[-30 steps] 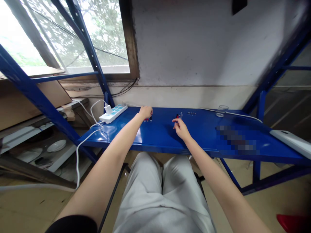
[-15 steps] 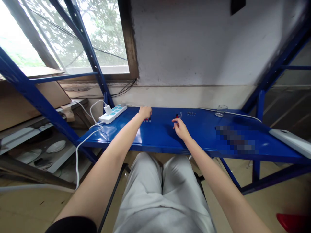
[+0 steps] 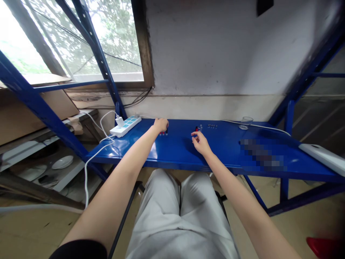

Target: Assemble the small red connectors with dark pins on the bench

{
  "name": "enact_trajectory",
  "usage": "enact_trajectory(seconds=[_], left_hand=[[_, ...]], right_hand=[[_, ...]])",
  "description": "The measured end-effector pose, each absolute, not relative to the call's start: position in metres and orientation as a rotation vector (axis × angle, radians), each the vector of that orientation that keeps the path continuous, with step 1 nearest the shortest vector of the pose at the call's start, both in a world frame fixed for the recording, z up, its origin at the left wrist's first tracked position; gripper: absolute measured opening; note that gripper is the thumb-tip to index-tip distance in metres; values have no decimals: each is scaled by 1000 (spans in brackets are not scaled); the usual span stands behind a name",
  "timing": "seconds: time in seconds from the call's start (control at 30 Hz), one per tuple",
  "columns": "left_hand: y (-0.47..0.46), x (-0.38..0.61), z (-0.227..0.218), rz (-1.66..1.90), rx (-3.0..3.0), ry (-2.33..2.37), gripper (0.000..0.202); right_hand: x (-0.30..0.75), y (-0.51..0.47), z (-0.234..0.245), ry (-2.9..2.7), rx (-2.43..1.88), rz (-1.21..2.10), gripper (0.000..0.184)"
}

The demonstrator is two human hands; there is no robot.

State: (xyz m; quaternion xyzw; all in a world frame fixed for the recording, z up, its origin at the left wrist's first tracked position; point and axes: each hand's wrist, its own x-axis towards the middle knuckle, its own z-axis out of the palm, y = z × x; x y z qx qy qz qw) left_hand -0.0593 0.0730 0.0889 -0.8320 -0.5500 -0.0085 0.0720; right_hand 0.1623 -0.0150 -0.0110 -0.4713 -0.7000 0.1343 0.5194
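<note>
My left hand (image 3: 161, 125) is at the back of the blue table, its fingers curled down and closed. What they hold, if anything, is hidden by the hand. Just under it is a row of small red and black pieces with pale ends (image 3: 163, 133), too small to name. My right hand (image 3: 201, 142) hovers nearer the front edge with the fingers loosely apart and nothing visible in them. Right beyond its fingertips stand a small red-and-black piece (image 3: 196, 128) and a clear one (image 3: 200, 127). Farther right, several tiny metallic pieces (image 3: 212, 126) form a line.
On the blue table (image 3: 175, 153), a white power strip (image 3: 126, 126) with a plugged-in cable lies left. A drinking glass (image 3: 245, 123) stands back right, near a blurred-out object (image 3: 262, 154) and a white device (image 3: 322, 156). Blue posts rise at both ends.
Almost nothing differs. Both hands keep their places, with only a very slight shift of the right hand and of the view.
</note>
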Motion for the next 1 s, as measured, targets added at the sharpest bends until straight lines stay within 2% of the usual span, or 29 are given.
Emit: enact_trajectory(seconds=[0.47, 0.6, 0.83, 1.0], left_hand=[[63, -33, 97, 85, -2534, -1484, 34], [62, -27, 87, 11, -2617, -1356, 38], [40, 3, 59, -166, -2789, -1170, 56], [32, 37, 32, -305, -2798, -1306, 60]], right_hand=[[166, -18, -8, -1434, -1269, 111, 16], [165, -19, -6, -1428, -1273, 116, 15], [173, -17, -6, -1279, -1438, 64, 15], [179, -14, -9, -1243, -1554, 18, 20]])
